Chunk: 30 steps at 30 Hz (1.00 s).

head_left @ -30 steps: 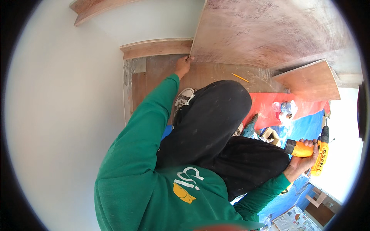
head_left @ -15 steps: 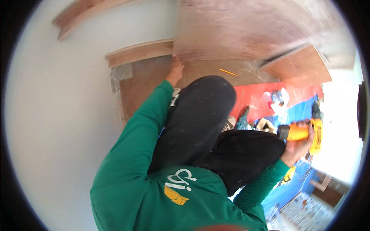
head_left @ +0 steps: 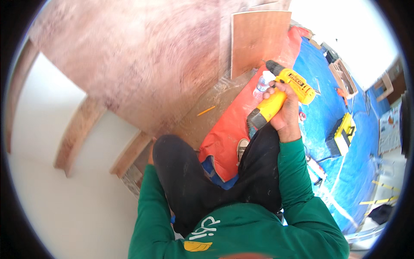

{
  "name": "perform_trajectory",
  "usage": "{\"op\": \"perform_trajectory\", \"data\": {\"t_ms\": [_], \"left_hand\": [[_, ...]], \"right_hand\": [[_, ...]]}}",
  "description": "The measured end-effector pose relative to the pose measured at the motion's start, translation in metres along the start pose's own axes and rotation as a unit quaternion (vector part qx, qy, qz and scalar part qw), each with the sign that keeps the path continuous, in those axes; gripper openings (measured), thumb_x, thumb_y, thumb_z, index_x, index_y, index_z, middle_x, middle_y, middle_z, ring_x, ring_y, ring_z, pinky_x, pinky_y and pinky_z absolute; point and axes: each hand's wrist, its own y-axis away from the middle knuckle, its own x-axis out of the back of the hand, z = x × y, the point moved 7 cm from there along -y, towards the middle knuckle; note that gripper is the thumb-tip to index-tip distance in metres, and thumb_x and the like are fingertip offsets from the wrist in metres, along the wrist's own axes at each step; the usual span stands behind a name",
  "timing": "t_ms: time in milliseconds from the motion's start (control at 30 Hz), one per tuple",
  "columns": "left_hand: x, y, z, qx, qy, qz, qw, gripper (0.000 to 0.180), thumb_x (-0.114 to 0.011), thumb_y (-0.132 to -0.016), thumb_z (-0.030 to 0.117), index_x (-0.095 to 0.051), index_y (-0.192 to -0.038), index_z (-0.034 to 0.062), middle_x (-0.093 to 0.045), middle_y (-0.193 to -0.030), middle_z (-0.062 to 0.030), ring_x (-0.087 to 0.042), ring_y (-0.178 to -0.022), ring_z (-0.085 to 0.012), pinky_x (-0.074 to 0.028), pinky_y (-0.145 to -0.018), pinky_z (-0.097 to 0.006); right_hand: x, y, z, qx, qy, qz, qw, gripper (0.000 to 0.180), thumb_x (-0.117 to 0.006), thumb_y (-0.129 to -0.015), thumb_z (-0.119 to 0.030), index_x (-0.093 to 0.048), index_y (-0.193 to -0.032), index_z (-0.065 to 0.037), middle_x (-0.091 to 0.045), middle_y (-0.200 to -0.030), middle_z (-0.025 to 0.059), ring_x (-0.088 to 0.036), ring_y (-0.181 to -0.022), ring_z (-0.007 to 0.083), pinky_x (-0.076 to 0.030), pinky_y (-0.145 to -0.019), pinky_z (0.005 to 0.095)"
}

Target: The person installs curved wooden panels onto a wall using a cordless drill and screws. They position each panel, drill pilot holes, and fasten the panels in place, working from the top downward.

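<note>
My right hand (head_left: 286, 110) is wrapped round the grip of a yellow cordless drill (head_left: 297, 85), held above my right knee. The drill's black chuck points up and to the left, and its dark battery end is toward my knee. Only a sliver of my left hand (head_left: 151, 152) shows beside my left knee, near the end of a wooden batten (head_left: 130, 154) and the edge of a large plywood panel (head_left: 142, 56); its fingers are hidden. On the brown board past my knees lies a yellow pencil (head_left: 206, 111).
A clear plastic bottle (head_left: 261, 84) stands on a red sheet (head_left: 224, 142). A smaller plywood piece (head_left: 258, 41) leans at the back. On the blue tarp (head_left: 321, 125) to the right are a yellow and black toolbox (head_left: 343, 134) and a wooden frame (head_left: 343, 77). Another batten (head_left: 77, 131) is at left.
The view has swung to the right, bringing more of the blue tarp into sight. My right hand has raised the drill and turned it to point up-left. My left hand is now mostly behind my knee.
</note>
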Motion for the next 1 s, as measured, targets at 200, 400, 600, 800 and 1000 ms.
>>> {"op": "perform_trajectory", "data": {"t_ms": [200, 400, 600, 800, 1000], "left_hand": [[-0.066, 0.096, 0.103, -0.134, -0.520, -0.139, 0.832, 0.057, -0.051, -0.115, 0.039, -0.048, -0.159, 0.0029, -0.052, -0.160, -0.0192, -0.051, -0.148, -0.0359, -0.041, -0.122, -0.041], [-0.262, 0.155, 0.224, -0.558, -0.501, -0.201, 0.630, 0.035, -0.061, -0.110, 0.030, -0.075, -0.126, 0.0022, -0.075, -0.124, -0.0201, -0.071, -0.116, -0.0398, -0.055, -0.103, -0.043], [-0.414, 0.099, 0.138, -0.491, -0.654, -0.466, 0.338, 0.025, -0.060, -0.105, 0.025, -0.074, -0.099, 0.0047, -0.074, -0.102, -0.0162, -0.070, -0.099, -0.0393, -0.056, -0.085, -0.050], [-0.519, -0.037, 0.105, -0.523, -0.585, -0.528, 0.323, 0.038, -0.060, -0.100, 0.034, -0.074, -0.084, 0.0030, -0.072, -0.089, -0.0222, -0.070, -0.083, -0.0443, -0.057, -0.076, -0.053], [-0.538, -0.200, 0.132, -0.496, -0.730, -0.328, 0.337, 0.039, -0.058, -0.094, 0.032, -0.075, -0.078, 0.0009, -0.074, -0.084, -0.0239, -0.072, -0.075, -0.0442, -0.058, -0.073, -0.055]], "right_hand": [[0.005, -0.002, -0.005, 0.013, -0.063, 0.047, 0.997, 0.019, -0.069, -0.093, -0.016, -0.060, -0.106, -0.004, -0.060, -0.084, 0.0038, -0.062, -0.076, 0.0213, -0.057, -0.077, 0.0399], [0.007, 0.003, -0.006, 0.019, -0.065, 0.062, 0.996, 0.023, -0.066, -0.094, -0.019, -0.061, -0.110, -0.004, -0.059, -0.083, 0.0039, -0.063, -0.076, 0.0213, -0.056, -0.079, 0.0407], [0.014, 0.012, -0.017, 0.023, -0.006, 0.065, 0.998, 0.034, -0.068, -0.093, -0.017, -0.058, -0.121, -0.001, -0.060, -0.086, 0.0076, -0.065, -0.076, 0.0238, -0.057, -0.078, 0.0433], [0.034, 0.009, -0.032, 0.021, 0.107, 0.186, 0.976, 0.052, -0.074, -0.086, -0.023, -0.055, -0.127, 0.003, -0.060, -0.085, 0.0094, -0.065, -0.070, 0.0242, -0.058, -0.075, 0.0418], [0.045, -0.016, -0.038, -0.022, 0.143, 0.200, 0.969, 0.051, -0.082, -0.085, -0.021, -0.054, -0.121, 0.002, -0.061, -0.079, 0.0066, -0.068, -0.065, 0.0246, -0.060, -0.073, 0.0413]]}}
